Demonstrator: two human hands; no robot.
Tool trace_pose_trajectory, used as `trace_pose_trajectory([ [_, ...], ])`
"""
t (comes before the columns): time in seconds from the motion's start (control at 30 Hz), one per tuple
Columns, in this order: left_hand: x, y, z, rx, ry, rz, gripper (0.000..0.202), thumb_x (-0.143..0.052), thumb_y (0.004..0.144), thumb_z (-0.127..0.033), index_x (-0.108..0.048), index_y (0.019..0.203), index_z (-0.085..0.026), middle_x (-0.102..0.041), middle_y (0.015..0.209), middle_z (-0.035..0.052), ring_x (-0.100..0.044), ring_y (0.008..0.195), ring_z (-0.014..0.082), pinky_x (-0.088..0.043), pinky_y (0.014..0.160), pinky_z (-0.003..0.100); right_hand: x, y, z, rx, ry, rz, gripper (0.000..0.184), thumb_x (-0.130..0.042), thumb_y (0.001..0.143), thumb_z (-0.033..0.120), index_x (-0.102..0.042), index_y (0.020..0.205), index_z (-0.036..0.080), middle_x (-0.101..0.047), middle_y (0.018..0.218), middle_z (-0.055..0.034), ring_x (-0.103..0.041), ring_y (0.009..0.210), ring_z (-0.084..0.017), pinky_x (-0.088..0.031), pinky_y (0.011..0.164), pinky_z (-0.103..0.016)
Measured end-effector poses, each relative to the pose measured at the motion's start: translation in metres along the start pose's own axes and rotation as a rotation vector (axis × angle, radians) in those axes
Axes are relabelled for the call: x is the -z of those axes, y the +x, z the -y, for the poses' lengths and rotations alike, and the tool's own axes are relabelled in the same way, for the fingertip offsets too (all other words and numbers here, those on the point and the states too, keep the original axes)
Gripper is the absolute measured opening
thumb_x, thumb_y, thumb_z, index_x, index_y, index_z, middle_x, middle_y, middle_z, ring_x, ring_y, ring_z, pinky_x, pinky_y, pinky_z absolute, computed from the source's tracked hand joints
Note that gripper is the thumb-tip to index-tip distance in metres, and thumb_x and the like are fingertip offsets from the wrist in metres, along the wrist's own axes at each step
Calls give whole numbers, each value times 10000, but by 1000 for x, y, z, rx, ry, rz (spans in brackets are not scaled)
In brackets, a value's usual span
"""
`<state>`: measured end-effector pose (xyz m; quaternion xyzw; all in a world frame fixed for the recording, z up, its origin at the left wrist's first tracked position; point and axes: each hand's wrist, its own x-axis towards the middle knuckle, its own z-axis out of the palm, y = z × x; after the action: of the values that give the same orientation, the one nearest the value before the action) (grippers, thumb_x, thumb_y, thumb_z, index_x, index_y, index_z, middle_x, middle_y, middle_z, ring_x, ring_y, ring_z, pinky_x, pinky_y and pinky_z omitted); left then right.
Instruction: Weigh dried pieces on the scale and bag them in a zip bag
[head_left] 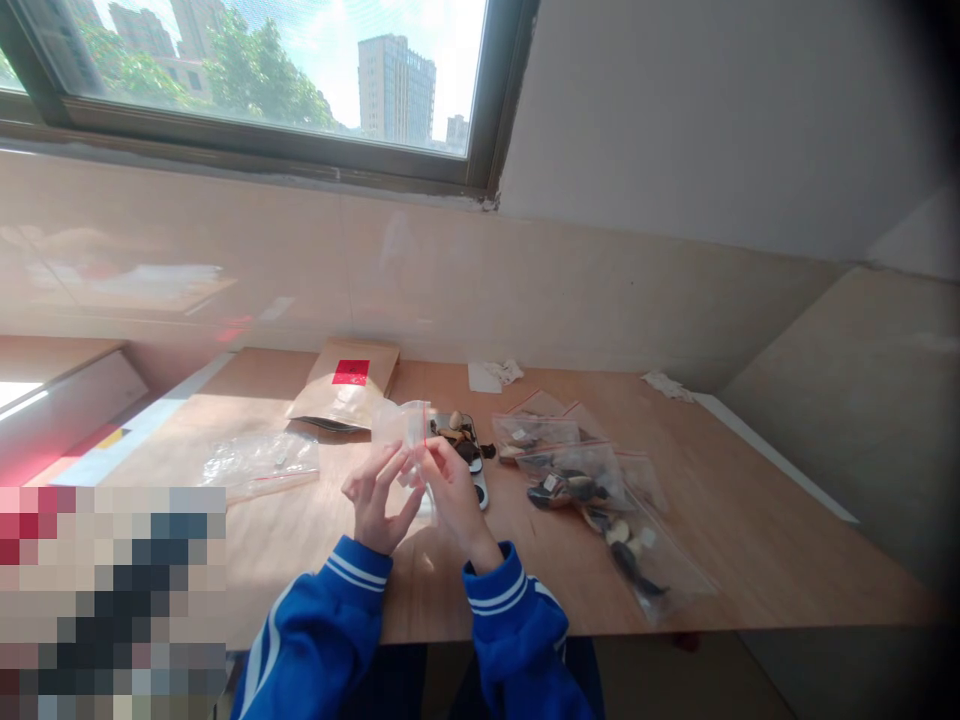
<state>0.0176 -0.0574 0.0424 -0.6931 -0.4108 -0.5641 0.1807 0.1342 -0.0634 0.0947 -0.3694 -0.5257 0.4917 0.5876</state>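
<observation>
Both hands hold up a small clear zip bag (pixel 405 425) with a red strip at its mouth, just above the wooden table (pixel 750 540). My left hand (pixel 375 500) pinches its left side with fingers spread. My right hand (pixel 450 490) grips its right edge. Right behind the bag lies a small dark scale (pixel 472 455) with brown and pale pieces piled on it. Both sleeves are blue with white stripes.
Several clear bags filled with dark and pale pieces (pixel 600 500) lie to the right. A brown paper pouch with a red label (pixel 349 385) lies behind, an empty clear bag (pixel 259 460) at the left. White paper scraps (pixel 495 375) sit near the wall.
</observation>
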Motion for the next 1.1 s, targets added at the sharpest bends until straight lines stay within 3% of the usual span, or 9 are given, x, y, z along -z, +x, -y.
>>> trace_pose_trajectory([
  [0.23,-4,-7,6,29,28,-136,119,-629,815,-205,-604,931,-215,-690,839,16,-632,751,161,-389,730,326,7,2,-9,42,-290,-12,194,-528,866,378,-593,792,211,-647,744,2,-605,698,-144,-480,645,-251],
  [0.4,-6,-10,8,243,-30,-337,91,-565,835,-191,-542,922,-183,-590,809,16,-555,746,153,-426,697,320,28,7,-15,59,-336,-210,236,-486,895,400,-601,878,195,-646,688,-3,-596,654,-157,-466,614,-263],
  [0.47,-6,-11,9,298,-60,-358,108,-540,845,-199,-525,949,-172,-556,841,27,-529,773,154,-431,700,321,37,8,-15,76,-337,-249,257,-498,889,419,-603,898,184,-655,693,-16,-604,676,-169,-469,630,-275],
  [0.63,-5,-11,7,321,-102,-317,227,-488,874,-265,-528,1074,-164,-535,918,55,-504,804,161,-432,726,346,50,6,-11,90,-290,-83,337,-547,866,442,-593,1081,187,-687,905,-53,-621,836,-184,-477,742,-304],
  [0.73,-4,-9,8,354,-51,-328,202,-479,878,-258,-558,1039,-166,-526,872,45,-481,785,162,-426,728,351,57,2,-11,133,-313,-94,357,-448,917,448,-578,1134,196,-648,1074,-73,-594,945,-184,-455,831,-327],
  [0.8,-4,-9,9,354,-15,-321,154,-493,869,-248,-573,968,-161,-531,855,48,-489,819,177,-426,761,371,63,-1,-13,182,-422,-154,331,-407,935,421,-594,1095,199,-627,1077,-78,-569,959,-193,-442,851,-345],
  [0.93,-7,-7,12,356,-31,-295,139,-476,874,-230,-566,950,-158,-559,934,75,-510,950,204,-413,881,435,70,-9,-23,275,-847,-157,187,-553,860,331,-639,986,223,-574,1049,-80,-507,1007,-236,-378,918,-405],
  [1.1,-12,-4,11,384,-215,-294,121,-395,908,-258,-449,981,-177,-543,1173,128,-519,1148,232,-402,967,516,71,-15,-38,241,-1174,-138,147,-619,810,257,-642,954,238,-523,1098,-85,-481,998,-265,-362,865,-419],
])
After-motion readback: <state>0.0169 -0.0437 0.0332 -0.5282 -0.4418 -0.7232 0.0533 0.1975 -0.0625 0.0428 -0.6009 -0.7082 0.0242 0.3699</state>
